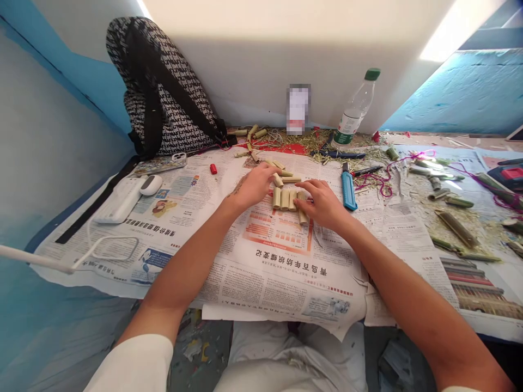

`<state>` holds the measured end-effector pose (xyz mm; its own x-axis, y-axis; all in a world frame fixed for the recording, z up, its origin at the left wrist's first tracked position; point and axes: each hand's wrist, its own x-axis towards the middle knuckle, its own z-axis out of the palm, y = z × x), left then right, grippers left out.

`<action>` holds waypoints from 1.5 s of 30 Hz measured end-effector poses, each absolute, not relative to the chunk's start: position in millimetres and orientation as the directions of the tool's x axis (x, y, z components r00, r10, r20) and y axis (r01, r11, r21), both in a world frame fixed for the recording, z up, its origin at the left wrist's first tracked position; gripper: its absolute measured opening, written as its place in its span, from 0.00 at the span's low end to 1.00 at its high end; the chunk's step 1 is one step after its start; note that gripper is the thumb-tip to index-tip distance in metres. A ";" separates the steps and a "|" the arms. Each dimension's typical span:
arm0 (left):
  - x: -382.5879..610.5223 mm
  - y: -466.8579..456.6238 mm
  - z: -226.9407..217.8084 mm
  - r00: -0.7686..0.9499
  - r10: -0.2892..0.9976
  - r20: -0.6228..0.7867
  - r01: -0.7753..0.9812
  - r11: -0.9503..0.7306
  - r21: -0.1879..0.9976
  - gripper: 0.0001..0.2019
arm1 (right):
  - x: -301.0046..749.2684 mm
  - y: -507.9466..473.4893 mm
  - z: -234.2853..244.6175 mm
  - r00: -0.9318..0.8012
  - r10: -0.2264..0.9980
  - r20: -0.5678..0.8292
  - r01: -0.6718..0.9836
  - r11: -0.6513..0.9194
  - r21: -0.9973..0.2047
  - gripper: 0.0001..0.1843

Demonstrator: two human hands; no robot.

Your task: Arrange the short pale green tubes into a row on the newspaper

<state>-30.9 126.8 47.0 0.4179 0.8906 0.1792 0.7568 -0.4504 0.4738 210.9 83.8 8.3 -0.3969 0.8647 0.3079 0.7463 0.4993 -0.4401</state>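
Note:
Several short pale bamboo tube pieces (285,199) lie side by side in a row on the newspaper (261,261) in the middle of the table. My left hand (256,184) rests at the row's left end, its fingertips pinching one short piece (278,180) just above the row. My right hand (322,204) sits at the row's right end, fingers curled on the rightmost piece (303,215). More loose tube pieces (291,178) lie just behind the row.
A blue utility knife (348,190) and a black pen (366,170) lie right of my hands. A plastic bottle (354,111), a patterned backpack (163,103), a white device with cable (122,198), a red cap (213,169), and green bamboo scraps (455,228) surround the work spot.

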 end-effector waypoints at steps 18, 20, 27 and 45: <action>-42.5 140.2 25.8 0.442 0.883 0.156 0.807 -0.468 0.361 0.15 | 210.4 79.9 20.0 -0.243 0.954 0.176 0.890 0.291 -0.351 0.18; -40.6 139.0 30.3 0.424 0.899 0.114 0.831 -0.435 0.346 0.14 | 210.1 77.8 23.4 -0.230 0.958 0.170 0.911 0.273 -0.310 0.17; -36.3 128.0 43.3 0.356 0.930 0.095 0.873 -0.367 0.321 0.14 | 209.9 74.7 28.0 -0.154 0.981 0.117 0.948 0.180 -0.263 0.19; -47.4 121.1 68.9 0.447 0.846 -0.291 0.860 -0.317 0.399 0.34 | 214.6 96.3 10.3 -0.503 0.847 0.171 0.835 0.528 -0.156 0.38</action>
